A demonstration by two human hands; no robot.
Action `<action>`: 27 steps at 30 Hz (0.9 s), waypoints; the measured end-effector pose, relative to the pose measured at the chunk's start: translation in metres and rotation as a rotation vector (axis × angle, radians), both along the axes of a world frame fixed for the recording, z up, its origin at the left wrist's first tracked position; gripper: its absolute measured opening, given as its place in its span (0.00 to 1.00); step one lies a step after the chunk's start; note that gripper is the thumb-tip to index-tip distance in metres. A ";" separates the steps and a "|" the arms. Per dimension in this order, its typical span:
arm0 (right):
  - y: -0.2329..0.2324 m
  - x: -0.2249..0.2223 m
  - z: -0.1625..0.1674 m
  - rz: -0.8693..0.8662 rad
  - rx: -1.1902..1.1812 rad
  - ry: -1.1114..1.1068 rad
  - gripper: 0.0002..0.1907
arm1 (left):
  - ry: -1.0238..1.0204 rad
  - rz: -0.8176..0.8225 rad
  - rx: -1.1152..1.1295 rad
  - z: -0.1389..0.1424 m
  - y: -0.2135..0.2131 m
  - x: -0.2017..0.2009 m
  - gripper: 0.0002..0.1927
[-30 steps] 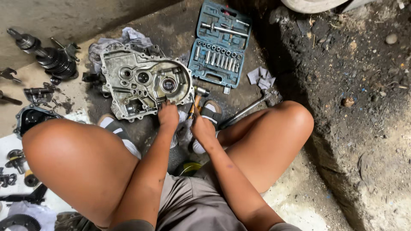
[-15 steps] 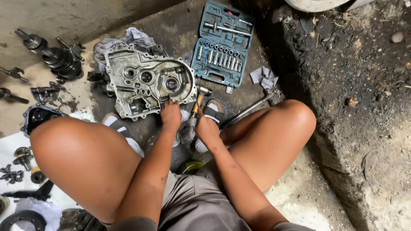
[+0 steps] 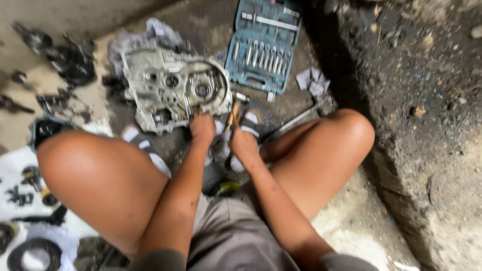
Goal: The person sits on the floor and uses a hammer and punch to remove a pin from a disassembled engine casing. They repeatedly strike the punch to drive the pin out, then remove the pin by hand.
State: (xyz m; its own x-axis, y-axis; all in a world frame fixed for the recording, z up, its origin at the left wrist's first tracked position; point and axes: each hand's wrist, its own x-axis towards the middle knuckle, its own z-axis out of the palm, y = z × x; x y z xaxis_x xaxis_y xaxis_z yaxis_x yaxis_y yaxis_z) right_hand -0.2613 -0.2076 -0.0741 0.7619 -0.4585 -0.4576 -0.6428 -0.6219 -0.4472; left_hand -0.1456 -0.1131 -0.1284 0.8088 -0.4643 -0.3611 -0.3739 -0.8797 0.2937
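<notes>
Since the earlier frame the view has dipped and drawn nearer, so the engine casing (image 3: 173, 88) and the socket case (image 3: 263, 47) sit higher and larger, and both hands have crept a little up toward the casing's lower edge; the picture is also more blurred.

At far left, dark engine parts (image 3: 65, 57) lie scattered on the concrete floor (image 3: 55, 15), and below them smaller parts (image 3: 30, 175) rest on a white sheet (image 3: 15, 160). Next comes the grey engine casing, lying flat with its open side up, round bores showing inside. The left hand (image 3: 202, 128) is closed into a loose fist against the casing's lower edge, touching it; what it grips, if anything, cannot be told. Just beside it, the right hand (image 3: 243, 143) is wrapped around a tool with an orange handle (image 3: 234, 114), whose metal head points up at the casing's lower right corner. Above and right, the open blue socket case holds a row of sockets and a long bar in moulded slots. A crumpled grey rag (image 3: 314, 80) lies just right of the case, against a dirt bank (image 3: 416, 75).
</notes>
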 end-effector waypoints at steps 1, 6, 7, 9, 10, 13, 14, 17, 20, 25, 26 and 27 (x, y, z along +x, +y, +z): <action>0.000 0.001 0.000 0.005 0.017 -0.009 0.39 | -0.081 0.041 -0.105 0.003 -0.003 0.003 0.14; 0.002 0.002 0.001 -0.001 -0.025 0.005 0.37 | -0.055 0.140 -0.478 0.005 -0.018 0.005 0.18; 0.002 0.001 0.000 0.007 -0.049 -0.006 0.36 | -0.041 0.115 -0.512 0.003 -0.022 0.004 0.18; 0.006 -0.003 0.000 -0.004 -0.007 0.003 0.38 | -0.016 0.069 -0.581 0.002 -0.027 0.003 0.18; 0.007 -0.004 0.000 -0.014 0.006 0.005 0.39 | -0.009 0.054 -0.556 0.001 -0.029 0.001 0.17; 0.008 -0.008 0.002 -0.010 -0.020 -0.009 0.36 | -0.012 0.054 -0.521 -0.002 -0.032 -0.004 0.16; 0.008 -0.009 0.002 0.003 -0.019 -0.019 0.36 | -0.016 0.071 -0.517 -0.002 -0.032 -0.006 0.15; 0.009 -0.009 0.002 0.018 -0.025 -0.032 0.36 | -0.019 0.154 -0.536 -0.001 -0.034 -0.010 0.15; 0.010 -0.007 0.003 0.022 -0.043 0.000 0.35 | -0.018 0.208 -0.578 0.001 -0.036 -0.010 0.16; 0.011 -0.003 0.011 0.037 -0.026 -0.011 0.38 | 0.054 0.258 -0.555 0.002 -0.038 -0.009 0.20; 0.011 -0.003 0.013 0.038 -0.033 -0.005 0.37 | 0.046 0.255 -0.540 0.003 -0.039 -0.009 0.21; 0.012 -0.003 0.014 0.035 -0.038 0.003 0.36 | 0.042 0.250 -0.522 0.002 -0.039 -0.009 0.21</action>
